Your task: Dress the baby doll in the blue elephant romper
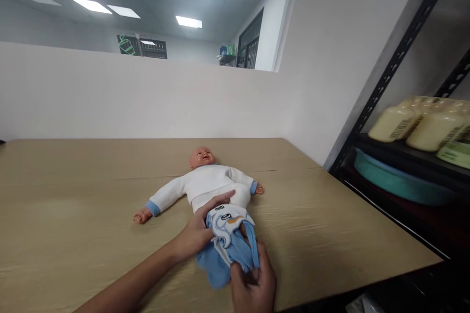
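Observation:
A baby doll (pixel 205 181) in a white top with blue cuffs lies on its back on the wooden table (pixel 73 205), head away from me. Over its lower body sits a blue and white garment (pixel 229 239) with a printed figure. My left hand (pixel 200 227) grips the garment's upper edge at the doll's waist, fingers curled around the cloth. My right hand (pixel 255 283) pinches the blue lower end of the garment near the table's front edge. The doll's legs are hidden under the cloth.
A white partition wall (pixel 147 98) runs behind the table. A black metal shelf (pixel 385 73) at the right holds cream-coloured bottles (pixel 422 124) and a teal basin (pixel 396 181). The table's right edge ends just before the shelf.

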{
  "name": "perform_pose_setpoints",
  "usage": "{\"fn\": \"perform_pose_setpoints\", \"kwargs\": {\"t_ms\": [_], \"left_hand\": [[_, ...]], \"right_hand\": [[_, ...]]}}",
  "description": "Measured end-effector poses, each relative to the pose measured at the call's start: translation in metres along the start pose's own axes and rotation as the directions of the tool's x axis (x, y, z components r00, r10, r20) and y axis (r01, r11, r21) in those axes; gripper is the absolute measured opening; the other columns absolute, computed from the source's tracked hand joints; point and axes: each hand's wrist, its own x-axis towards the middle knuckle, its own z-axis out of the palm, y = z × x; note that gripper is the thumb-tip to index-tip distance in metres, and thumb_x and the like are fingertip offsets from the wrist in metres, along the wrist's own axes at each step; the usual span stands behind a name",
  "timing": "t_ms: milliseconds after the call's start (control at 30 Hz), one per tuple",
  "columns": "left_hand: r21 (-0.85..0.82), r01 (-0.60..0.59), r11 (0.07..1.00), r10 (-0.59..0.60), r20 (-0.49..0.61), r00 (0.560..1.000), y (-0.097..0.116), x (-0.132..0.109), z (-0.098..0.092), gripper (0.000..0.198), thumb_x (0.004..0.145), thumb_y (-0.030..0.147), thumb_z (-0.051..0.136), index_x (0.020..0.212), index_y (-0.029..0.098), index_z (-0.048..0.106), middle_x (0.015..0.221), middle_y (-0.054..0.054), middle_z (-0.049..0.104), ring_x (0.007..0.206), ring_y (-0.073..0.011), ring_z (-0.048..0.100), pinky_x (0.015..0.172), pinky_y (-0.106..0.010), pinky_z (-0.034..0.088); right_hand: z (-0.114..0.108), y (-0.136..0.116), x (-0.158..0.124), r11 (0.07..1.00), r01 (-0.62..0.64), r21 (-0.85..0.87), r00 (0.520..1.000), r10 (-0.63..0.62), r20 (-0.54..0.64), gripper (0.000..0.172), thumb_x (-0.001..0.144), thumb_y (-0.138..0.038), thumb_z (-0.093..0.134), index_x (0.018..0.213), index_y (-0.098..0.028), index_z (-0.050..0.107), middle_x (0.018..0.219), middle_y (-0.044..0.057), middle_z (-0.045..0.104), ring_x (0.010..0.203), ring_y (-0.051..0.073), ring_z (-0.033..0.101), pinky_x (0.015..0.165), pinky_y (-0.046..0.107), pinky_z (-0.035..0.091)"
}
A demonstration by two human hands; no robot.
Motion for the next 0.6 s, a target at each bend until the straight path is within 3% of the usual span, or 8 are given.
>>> {"fn": "perform_pose_setpoints", "kwargs": {"t_ms": [267,433,600], "left_hand": [[-0.057,-0.019,0.998,0.023,0.060,0.998,0.000,0.000,0.004,0.080,0.083,0.027,0.080,0.155,0.026,0.046,0.133,-0.007,0.067,0.127,-0.0297,0.061,0.112,-0.042,0.043],[0.023,-0.024,0.999,0.021,0.110,0.994,0.005,-0.002,0.002,0.082,0.086,0.025,0.076,0.159,0.028,0.038,0.151,-0.009,0.058,0.138,-0.0315,0.055,0.117,-0.046,0.040],[0.132,-0.042,0.990,0.028,0.109,0.994,0.005,-0.003,-0.004,0.086,0.085,0.027,0.075,0.162,0.026,0.036,0.168,-0.009,0.042,0.155,-0.0349,0.036,0.130,-0.051,0.024]], "right_hand": [[0.001,-0.026,0.008,0.997,-0.077,-0.027,0.995,0.075,-0.069,0.042,0.084,-0.018,0.060,0.126,-0.021,0.067,0.146,0.016,0.056,0.127,0.029,0.066,0.097,0.037,0.061],[-0.008,-0.025,0.017,0.991,-0.130,0.005,0.991,0.130,0.029,0.038,0.086,-0.023,0.059,0.123,-0.019,0.067,0.113,0.012,0.076,0.102,0.028,0.075,0.084,0.035,0.062],[-0.014,-0.033,0.032,0.981,-0.157,-0.113,0.987,0.161,0.022,0.029,0.088,-0.025,0.059,0.115,-0.019,0.069,0.109,0.011,0.079,0.099,0.028,0.076,0.084,0.034,0.061]]}}
